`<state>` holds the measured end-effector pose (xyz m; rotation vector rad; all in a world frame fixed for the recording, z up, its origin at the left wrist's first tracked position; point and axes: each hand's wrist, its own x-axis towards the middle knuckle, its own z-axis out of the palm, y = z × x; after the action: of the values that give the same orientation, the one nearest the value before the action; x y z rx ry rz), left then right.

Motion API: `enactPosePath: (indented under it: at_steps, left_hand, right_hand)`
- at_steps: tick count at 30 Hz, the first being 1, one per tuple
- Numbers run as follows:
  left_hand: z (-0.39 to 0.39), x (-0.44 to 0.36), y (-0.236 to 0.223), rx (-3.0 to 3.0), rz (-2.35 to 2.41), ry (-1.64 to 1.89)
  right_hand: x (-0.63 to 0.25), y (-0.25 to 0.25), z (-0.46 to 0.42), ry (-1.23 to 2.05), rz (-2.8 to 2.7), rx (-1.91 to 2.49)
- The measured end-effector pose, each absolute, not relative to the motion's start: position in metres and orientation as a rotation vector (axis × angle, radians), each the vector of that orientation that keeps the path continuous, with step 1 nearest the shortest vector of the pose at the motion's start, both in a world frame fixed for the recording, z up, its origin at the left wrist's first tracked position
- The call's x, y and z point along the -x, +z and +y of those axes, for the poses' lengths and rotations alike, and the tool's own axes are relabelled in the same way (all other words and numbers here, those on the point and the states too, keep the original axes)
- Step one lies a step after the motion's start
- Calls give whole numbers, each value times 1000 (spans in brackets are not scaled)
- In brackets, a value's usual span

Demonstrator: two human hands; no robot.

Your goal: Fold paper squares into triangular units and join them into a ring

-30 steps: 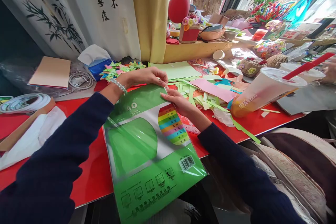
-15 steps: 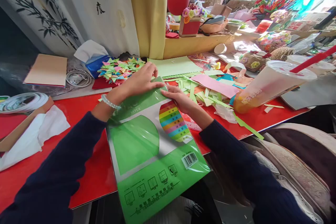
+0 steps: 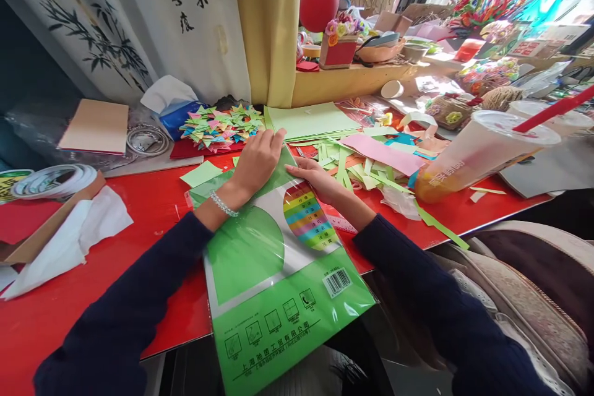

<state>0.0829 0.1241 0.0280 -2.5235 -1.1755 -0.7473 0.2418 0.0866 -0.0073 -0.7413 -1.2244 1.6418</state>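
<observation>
A green pack of coloured paper (image 3: 260, 315) in a clear, shiny wrapper leans over the table's front edge, its lower end hanging off. My right hand (image 3: 316, 177) grips its upper right edge, thumb on top. Across the top end of the pack lies my left hand (image 3: 260, 159), its fingers bent and close together at the far edge; what the fingertips pinch is partly hidden. A small light-green paper piece (image 3: 200, 174) rests left of the pack. Behind my hands is a stack of pale green sheets (image 3: 315, 119).
Paper strips (image 3: 366, 170) and a pink sheet (image 3: 385, 153) lie to the right, beside a tilted drink cup (image 3: 455, 161) with a red straw. Folded paper stars (image 3: 220, 127) sit at the back left. A bag (image 3: 524, 284) stands at the right front.
My left hand has turned and drawn slightly nearer along the pack's top edge. The small light-green paper piece shows more now. My right hand has barely moved. The view has shifted a little.
</observation>
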Motion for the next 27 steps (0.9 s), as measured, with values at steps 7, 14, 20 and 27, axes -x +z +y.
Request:
enactPosePath:
  at_steps: [7, 14, 20, 27]
  left_hand:
    - [154, -59, 45, 2901, -1654, -1324]
    - [113, -49, 31, 2853, -1448, -1279]
    - [105, -44, 31, 2620, -1472, -1191]
    - [126, -29, 51, 2753, -1673, -1250]
  right_hand:
    - [-241, 1, 82, 1640, -1226, 723]
    - [-244, 4, 78, 1600, -1194, 757]
    - [-245, 3, 78, 1599, -1222, 748]
    - [-245, 3, 78, 1622, -1217, 729]
